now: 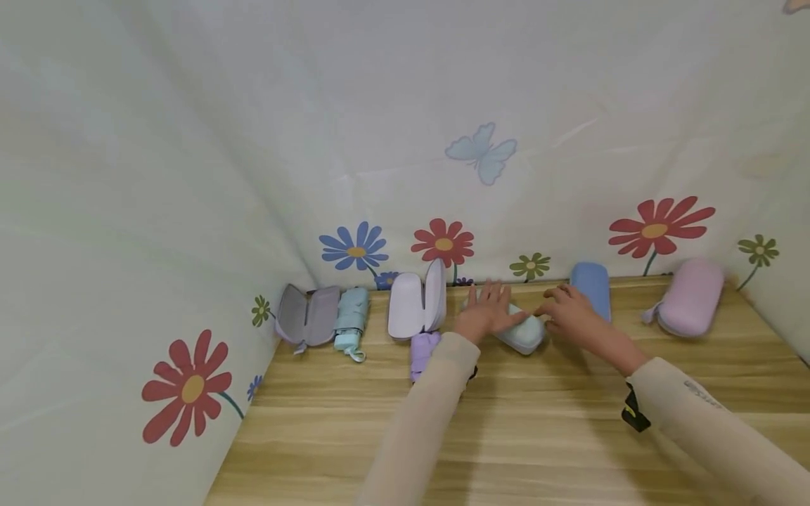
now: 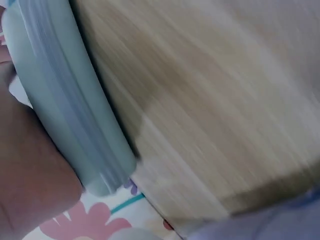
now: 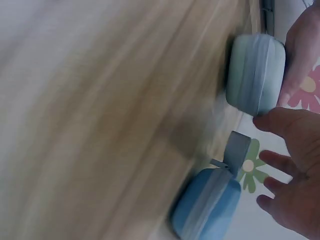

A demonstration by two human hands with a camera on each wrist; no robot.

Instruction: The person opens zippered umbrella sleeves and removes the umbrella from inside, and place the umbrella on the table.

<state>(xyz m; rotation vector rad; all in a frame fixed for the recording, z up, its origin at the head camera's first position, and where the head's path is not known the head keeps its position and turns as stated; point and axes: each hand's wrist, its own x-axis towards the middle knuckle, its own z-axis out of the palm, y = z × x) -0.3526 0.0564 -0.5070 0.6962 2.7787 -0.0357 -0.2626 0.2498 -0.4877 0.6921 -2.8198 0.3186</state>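
A mint green zip case (image 1: 524, 336) lies closed on the wooden table, with a grey zipper band along its side. My left hand (image 1: 486, 309) rests on its top, fingers spread and fairly straight. In the left wrist view, part of the left hand (image 2: 35, 175) lies along the mint case (image 2: 75, 100). At the case's right end is my right hand (image 1: 572, 313), its fingers loosely bent. The right wrist view has a digit of the right hand (image 3: 295, 165) at the end of the mint case (image 3: 255, 75); whether it touches is unclear.
Right of the hands are a blue zip case (image 1: 590, 284) and a pink zip case (image 1: 692, 299). To the left stand an open grey case (image 1: 323, 316), a folded mint umbrella (image 1: 351, 316), an open white-lined case (image 1: 405, 306) and a folded purple umbrella (image 1: 422, 351). A flowered curtain (image 1: 392, 176) borders the table.
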